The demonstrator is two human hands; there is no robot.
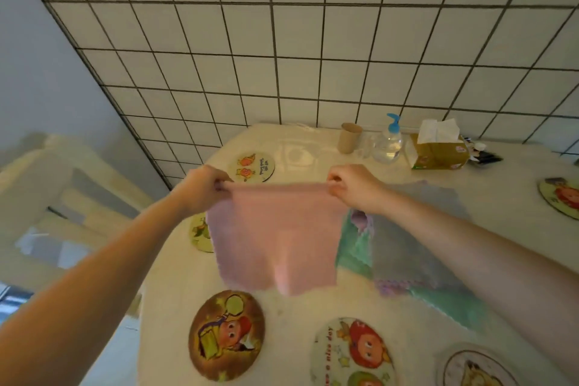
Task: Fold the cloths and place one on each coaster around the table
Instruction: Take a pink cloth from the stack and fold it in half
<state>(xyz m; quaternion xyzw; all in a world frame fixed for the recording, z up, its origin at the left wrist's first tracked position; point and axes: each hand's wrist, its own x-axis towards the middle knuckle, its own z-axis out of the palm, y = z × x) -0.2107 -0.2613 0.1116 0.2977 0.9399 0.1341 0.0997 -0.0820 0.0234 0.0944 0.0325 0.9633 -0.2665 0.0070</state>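
Grip: your left hand [205, 188] and right hand [352, 186] each pinch 1 top corner of the thin pink square cloth [275, 238], fingers curled tight round the edge.

Cloth position: it hangs stretched between your hands above the white table [175, 285], its lower edge loose and near the tabletop, not yet folded.

Slip risk: you hold only the corners, so if 1 pinch loosens, that side drops and the cloth swings out of square.

Crooked fold risk: the lower edge sags unevenly, lower at the right. Fold it now and the edges likely will not meet.

Snag risk: just right of the hanging cloth lies the flat pile of grey, green and lilac cloths [416, 238]. Lower the pink one to the right and it could drag or ruffle that pile.

Coaster risk: the round brown cartoon-printed coaster [227, 335] sits near, below the cloth; a trailing edge may nudge it. Another round coaster [200, 233] at the left is partly hidden behind the cloth, so you may misjudge it.

Far clutter: the brown paper cup [349, 138], clear pump bottle [388, 141] and tissue box [438, 150] stand well apart.
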